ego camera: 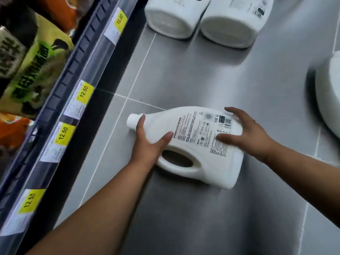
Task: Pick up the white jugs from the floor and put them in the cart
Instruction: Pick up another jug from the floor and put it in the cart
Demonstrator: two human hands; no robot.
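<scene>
Fingers [140, 124] of the left hand [147, 144] lie straight, thumb spread, straddling the neck. The right hand [246, 133] fans apart over the label end. The white jug [195, 144] lies sideways on the floor [202, 80], mid-frame. This looks like the pick-up step. Next comes a firm two-sided squeeze, then the lift. Other jugs [233, 24] wait at the top, and no cart shows.

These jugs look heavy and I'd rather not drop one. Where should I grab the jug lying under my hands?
Probably the handle of the jug: it lies label-up, cap toward the shelf, with the loop on your near side and its opening clear. Hook fingers through from above.
</scene>
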